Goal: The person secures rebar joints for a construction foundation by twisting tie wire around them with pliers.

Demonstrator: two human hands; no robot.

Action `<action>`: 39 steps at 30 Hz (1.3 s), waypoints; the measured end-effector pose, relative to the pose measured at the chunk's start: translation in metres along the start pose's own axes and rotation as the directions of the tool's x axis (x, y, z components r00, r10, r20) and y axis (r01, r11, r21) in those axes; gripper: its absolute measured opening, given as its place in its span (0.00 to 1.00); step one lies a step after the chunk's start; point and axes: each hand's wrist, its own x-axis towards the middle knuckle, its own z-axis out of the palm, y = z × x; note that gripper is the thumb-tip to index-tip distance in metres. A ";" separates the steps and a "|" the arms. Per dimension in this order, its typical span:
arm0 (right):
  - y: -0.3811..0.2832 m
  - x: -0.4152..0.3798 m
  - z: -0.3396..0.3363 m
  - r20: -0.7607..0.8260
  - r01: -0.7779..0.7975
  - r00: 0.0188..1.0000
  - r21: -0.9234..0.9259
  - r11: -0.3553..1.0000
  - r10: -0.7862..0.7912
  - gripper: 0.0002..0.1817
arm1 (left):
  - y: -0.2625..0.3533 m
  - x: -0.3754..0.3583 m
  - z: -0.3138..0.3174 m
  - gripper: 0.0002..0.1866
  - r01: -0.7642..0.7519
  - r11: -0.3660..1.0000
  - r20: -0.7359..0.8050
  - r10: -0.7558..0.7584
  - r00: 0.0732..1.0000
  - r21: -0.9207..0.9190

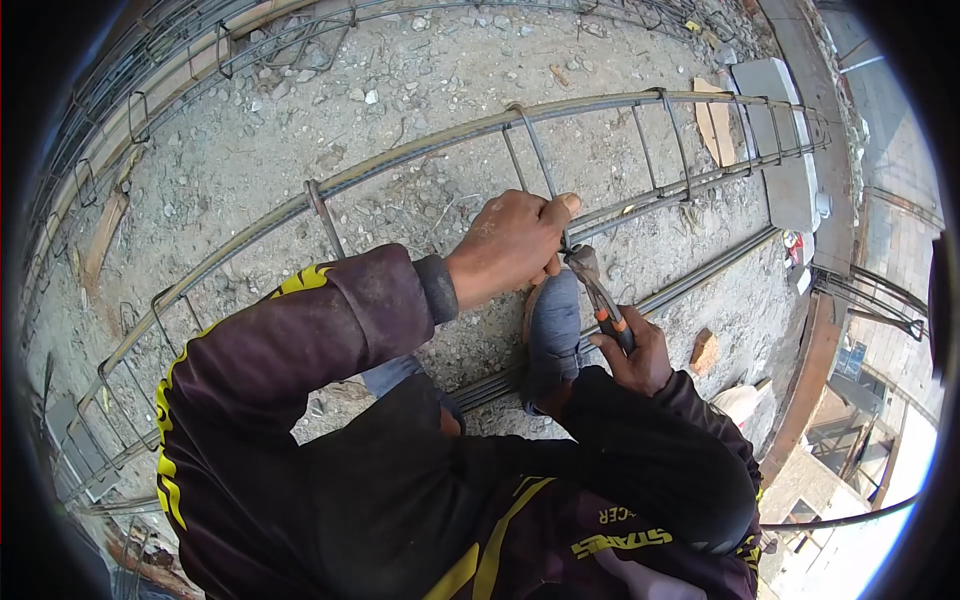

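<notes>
The left hand (515,242) is curled in around a hoop, thumb uppermost, its fingers partly hidden; the right hand (642,357) is wrapped round the pliers' handles. Largest is the cage (430,147), lying across the rubble ground (420,65) in front of the person. Loose rods (690,280) lie on its near side. The hoop (537,150) links the cage's far and near bars. Smallest, the pliers (598,296) have their nose at the hoop's near corner, just beside the left hand. The step looks like fastening that corner; any wire there is too small to tell. The next move seems to call for a steady left hold and a controlled turn of the pliers.
</notes>
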 end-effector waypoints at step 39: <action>0.036 -0.005 0.040 -0.031 0.023 0.999 0.252 0.967 -0.016 0.19 | -0.014 0.003 -0.001 0.31 -0.210 0.969 -0.031 0.215 0.976 0.128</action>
